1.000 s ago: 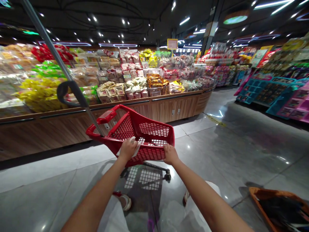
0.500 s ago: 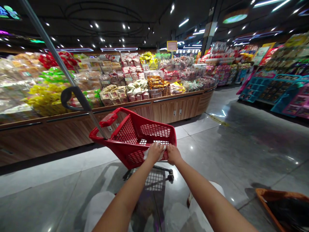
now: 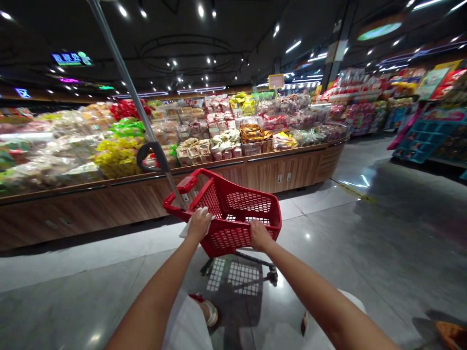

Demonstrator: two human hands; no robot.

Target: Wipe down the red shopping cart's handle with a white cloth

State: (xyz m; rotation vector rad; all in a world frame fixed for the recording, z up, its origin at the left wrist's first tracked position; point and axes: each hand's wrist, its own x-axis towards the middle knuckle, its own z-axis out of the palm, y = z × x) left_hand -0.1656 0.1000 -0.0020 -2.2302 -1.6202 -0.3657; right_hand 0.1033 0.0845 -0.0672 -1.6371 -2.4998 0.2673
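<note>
A red shopping cart (image 3: 237, 238) with perforated plastic walls stands side-on in front of me; its basket looks bare inside. My left hand (image 3: 199, 223) is closed around a white cloth or tissue (image 3: 185, 230) and presses it on the cart's near rim, toward the handle end. Farther right on that same rim, my right hand (image 3: 260, 234) grips with its fingers curled over the top edge. A grey pole (image 3: 126, 78) with a dark hook-like loop (image 3: 149, 156) rises from the cart's handle end and leans up to the left.
Behind the cart runs a long wood-panelled display counter (image 3: 255, 175) heaped with packaged snacks (image 3: 193, 150). Blue racks (image 3: 419, 133) stand at the right. An orange bin (image 3: 452, 334) sits at the lower right corner. Grey polished tiles cover the floor.
My left hand has slid left along the near rim with the white cloth, away from my right hand, which stays on the rim. The view has swung left.
</note>
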